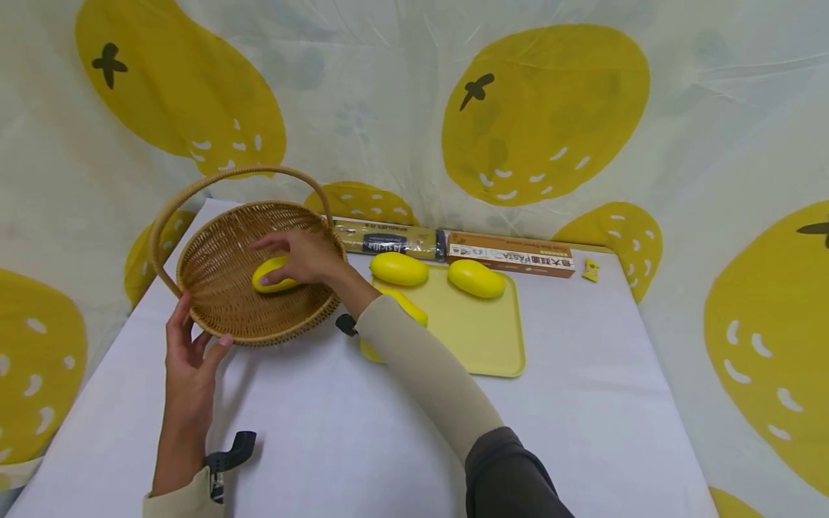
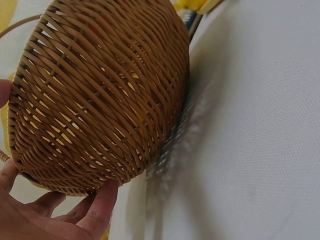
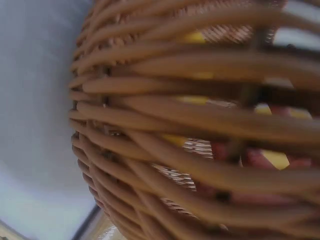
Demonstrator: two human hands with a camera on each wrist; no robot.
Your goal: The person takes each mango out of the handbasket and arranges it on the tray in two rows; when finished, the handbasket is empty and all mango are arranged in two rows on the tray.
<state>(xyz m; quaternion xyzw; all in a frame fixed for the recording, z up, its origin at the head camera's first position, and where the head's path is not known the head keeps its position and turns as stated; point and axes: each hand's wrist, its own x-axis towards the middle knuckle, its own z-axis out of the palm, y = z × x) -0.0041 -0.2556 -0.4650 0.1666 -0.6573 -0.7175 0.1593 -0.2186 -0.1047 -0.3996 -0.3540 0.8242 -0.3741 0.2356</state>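
Note:
A round wicker basket (image 1: 214,252) with a hooped handle is tilted at the left, its open side facing up and back toward me. My left hand (image 1: 191,352) grips its lower left edge; in the left wrist view the fingertips (image 2: 102,202) press against the woven side (image 2: 100,95). My right hand (image 1: 301,255) reaches inside the basket over an oblong yellow fruit (image 1: 277,277), thumb across its near side and fingers stretched over it. The right wrist view shows mostly blurred wicker (image 3: 175,115), hiding most of the hand.
Right of the basket lies a pale yellow tray (image 1: 476,338) with several yellow fruits (image 1: 476,278), partly covered by the right forearm. Behind it are a spaghetti packet (image 1: 388,241) and a brown pasta box (image 1: 512,253). A small yellow wrapper (image 1: 591,270) lies at the back right. A fruit-printed curtain (image 1: 363,93) surrounds the table.

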